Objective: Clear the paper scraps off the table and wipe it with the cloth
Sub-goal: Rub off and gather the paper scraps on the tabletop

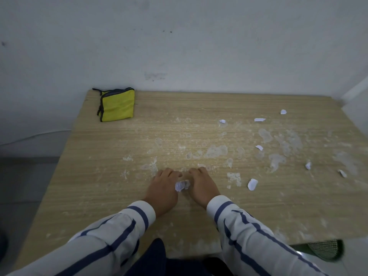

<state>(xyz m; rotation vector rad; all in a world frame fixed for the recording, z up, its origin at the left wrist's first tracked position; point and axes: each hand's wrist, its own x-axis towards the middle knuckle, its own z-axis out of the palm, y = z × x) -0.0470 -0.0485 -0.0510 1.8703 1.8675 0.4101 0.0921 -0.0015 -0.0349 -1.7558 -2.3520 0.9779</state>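
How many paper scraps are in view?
8 white torn paper scraps: three far right, four nearer right, one crumpled between left hand and right hand. Hands may hide more.

Left hand, right hand, side by side, palms down, fingers curled

A: What blocked the table?
B: From its middle: the folded cloth at eleven o'clock by the wall, paper scraps scattered from one to four, and at six the left hand and right hand, side by side, the left holding a paper wad in the gap between them.
A: And free passage?
B: Bare wood from seven to ten o'clock, and straight toward twelve.
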